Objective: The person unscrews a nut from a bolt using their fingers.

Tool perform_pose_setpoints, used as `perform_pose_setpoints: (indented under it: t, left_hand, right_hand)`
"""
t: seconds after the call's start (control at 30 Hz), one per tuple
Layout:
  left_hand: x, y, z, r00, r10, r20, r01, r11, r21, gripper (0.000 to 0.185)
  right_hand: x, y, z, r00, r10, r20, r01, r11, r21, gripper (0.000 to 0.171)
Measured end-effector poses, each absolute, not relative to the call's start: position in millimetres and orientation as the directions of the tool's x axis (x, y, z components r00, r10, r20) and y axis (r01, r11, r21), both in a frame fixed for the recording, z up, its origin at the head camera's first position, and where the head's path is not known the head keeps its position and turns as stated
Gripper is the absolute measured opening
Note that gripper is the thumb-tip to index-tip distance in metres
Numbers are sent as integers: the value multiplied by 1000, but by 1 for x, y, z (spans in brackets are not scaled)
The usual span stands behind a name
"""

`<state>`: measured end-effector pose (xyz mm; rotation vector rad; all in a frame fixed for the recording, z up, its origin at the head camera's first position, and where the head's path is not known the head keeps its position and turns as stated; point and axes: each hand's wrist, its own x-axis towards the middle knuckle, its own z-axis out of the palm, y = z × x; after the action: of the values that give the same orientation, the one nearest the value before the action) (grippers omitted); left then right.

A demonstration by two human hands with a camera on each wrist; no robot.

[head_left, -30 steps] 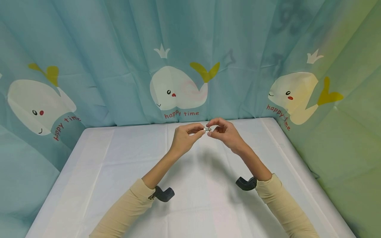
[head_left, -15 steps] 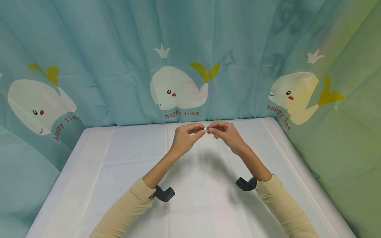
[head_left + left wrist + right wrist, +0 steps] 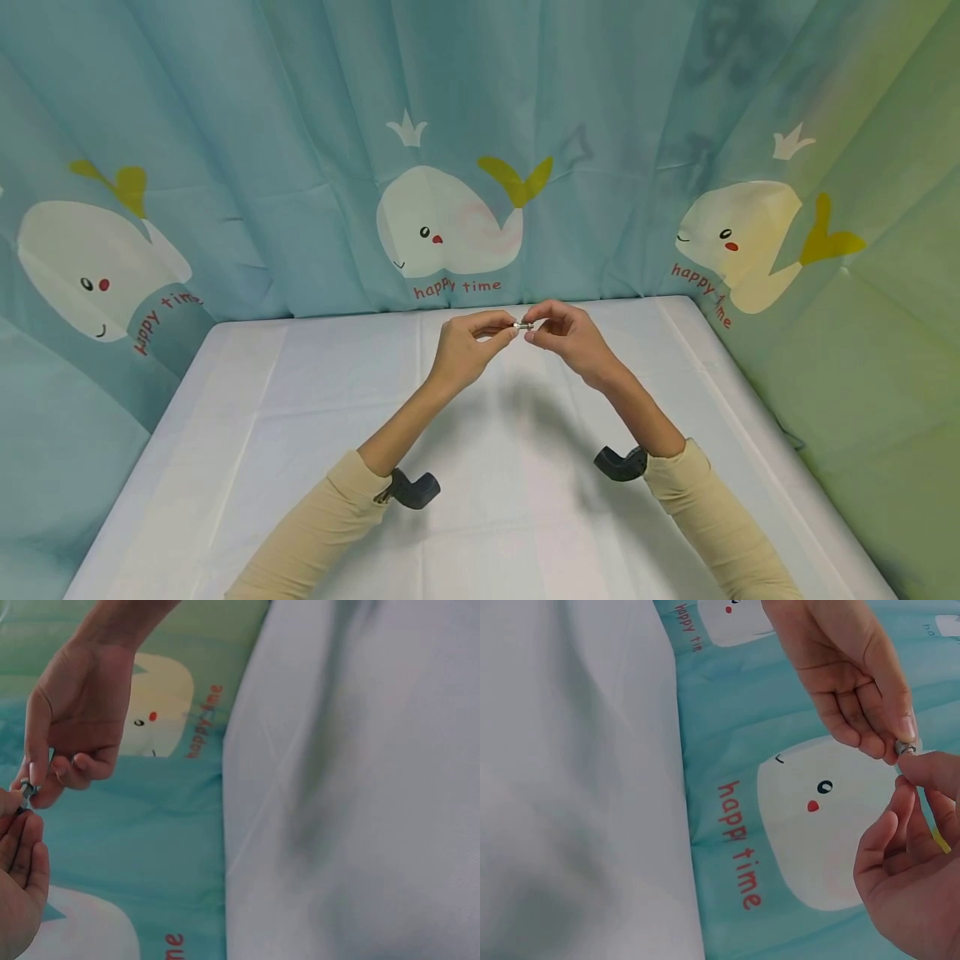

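I see both hands raised above the white tabletop [image 3: 300, 400], meeting at the fingertips over its far half. My left hand [image 3: 467, 350] pinches one end of a small metal piece [image 3: 522, 326] between thumb and forefinger; my right hand [image 3: 564, 337] pinches the other end, its remaining fingers curled under. So each grip is clamped on the same piece, which sits directly between the two, in the air and well clear of the cloth below.

From the left wrist view, the piece [image 3: 27, 787] shows as a short silvery stub at the tip of the right hand [image 3: 71, 712], with the left hand [image 3: 21, 877] just beneath it. The right wrist view shows it [image 3: 905, 749] caught between the two sets of fingertips. It is too small for me to tell whether it is one part or two joined.

I judge the work midway: the piece is picked up and held at both ends, and whatever turning or fitting it needs looks unfinished. Behind the grip hangs the whale-printed curtain [image 3: 450, 225].
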<state>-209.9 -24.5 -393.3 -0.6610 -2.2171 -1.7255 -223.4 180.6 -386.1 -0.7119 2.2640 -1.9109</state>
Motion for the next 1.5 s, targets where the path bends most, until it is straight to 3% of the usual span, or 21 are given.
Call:
perform_pose_setpoints:
  t: [0.4, 0.73, 1.07, 1.23, 1.5]
  left_hand:
    - [-210, -24, -392, -859, 198, 472, 506, 191, 841, 9]
    - [-209, -24, -392, -862, 201, 465, 500, 182, 847, 9]
    - [-210, -25, -393, -861, 199, 469, 503, 182, 845, 10]
    - [-211, -25, -393, -858, 199, 473, 507, 179, 843, 10]
    - [-210, -24, -393, -850, 191, 491, 521, 161, 838, 9]
  right_hand:
    - [-226, 179, -386, -931, -337, 139, -205, 169, -964, 28]
    - [-226, 181, -386, -922, -345, 178, -231, 120, -965, 20]
    - [-225, 182, -385, -898, -379, 224, -281, 101, -954, 22]
    - [-225, 182, -386, -903, -376, 208, -257, 84, -963, 35]
    - [-227, 180, -384, -927, -350, 137, -200, 150, -968, 29]
